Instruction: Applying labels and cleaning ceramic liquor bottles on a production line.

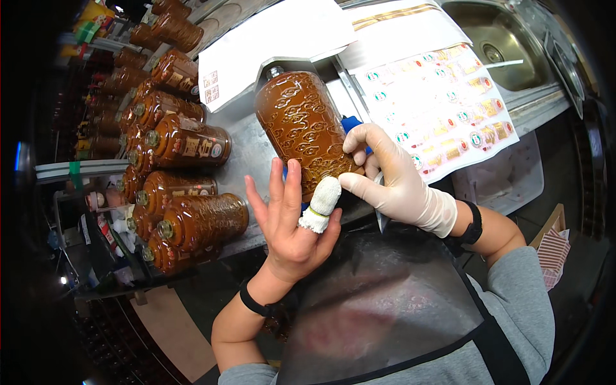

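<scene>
A glossy brown embossed bottle (300, 122) lies on its side in a metal cradle with blue parts, its neck pointing away from me. My left hand (292, 221) is bare except for a white knit cover (321, 204) over one fingertip, held by a yellow band. Its fingers are stretched out and spread at the bottle's near end. My right hand (398, 183), in a thin white glove, has curled fingers and its thumb beside the knit cover. A thin pale pointed piece (381, 221) sticks out beneath it; what it is I cannot make out.
Several brown bottles (186, 141) lie stacked at the left. White sheets (276, 38) cover the far side, and a sheet of printed labels (443, 109) lies at the right. Beyond it is a metal sink (500, 38). A clear plastic bin (507, 179) stands below the labels.
</scene>
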`<state>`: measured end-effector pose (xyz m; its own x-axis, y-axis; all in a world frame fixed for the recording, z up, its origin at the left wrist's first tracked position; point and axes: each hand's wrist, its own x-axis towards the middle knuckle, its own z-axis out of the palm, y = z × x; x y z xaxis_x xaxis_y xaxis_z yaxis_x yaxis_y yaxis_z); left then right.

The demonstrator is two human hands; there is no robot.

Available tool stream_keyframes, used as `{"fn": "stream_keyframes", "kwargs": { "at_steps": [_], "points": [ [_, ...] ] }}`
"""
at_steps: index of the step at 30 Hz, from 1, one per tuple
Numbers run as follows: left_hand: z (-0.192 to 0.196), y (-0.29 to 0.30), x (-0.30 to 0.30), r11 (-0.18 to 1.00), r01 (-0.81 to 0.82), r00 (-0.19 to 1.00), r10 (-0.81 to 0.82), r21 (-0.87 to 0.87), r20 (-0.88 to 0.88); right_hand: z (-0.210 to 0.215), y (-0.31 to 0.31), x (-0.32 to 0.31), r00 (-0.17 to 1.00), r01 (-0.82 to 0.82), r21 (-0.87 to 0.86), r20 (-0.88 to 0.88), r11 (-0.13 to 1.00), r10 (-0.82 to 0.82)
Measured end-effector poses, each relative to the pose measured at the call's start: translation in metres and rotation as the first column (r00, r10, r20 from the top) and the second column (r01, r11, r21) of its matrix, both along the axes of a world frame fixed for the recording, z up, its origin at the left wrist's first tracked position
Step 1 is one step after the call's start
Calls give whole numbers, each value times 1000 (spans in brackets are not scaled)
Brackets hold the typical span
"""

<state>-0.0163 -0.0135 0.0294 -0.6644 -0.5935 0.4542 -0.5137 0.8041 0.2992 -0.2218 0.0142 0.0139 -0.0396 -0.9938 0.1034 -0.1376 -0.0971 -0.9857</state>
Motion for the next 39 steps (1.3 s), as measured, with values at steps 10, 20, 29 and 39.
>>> {"fn": "stream_keyframes", "kwargs": {
  "at_steps": [10, 20, 29, 39],
  "points": [
    [15, -6, -14, 993, 69, 996, -62, -99, 72, 5, -4, -13, 954, -1, 216, 294, 976, -64],
    [19, -15, -46, 975, 152, 976, -123, -162, 178, 1, -7, -63, 713, 10, 498, 604, 867, -355],
    [2, -19, -15, 997, -35, 999, 34, -67, -20, 12, 6, -48, 895, -31, 351, 427, 936, -130],
    [-14, -28, -13, 994, -30, 991, 16, -104, -132, 22, 7, 3, 972, 37, -224, -219, 974, -88]
  ]
}}
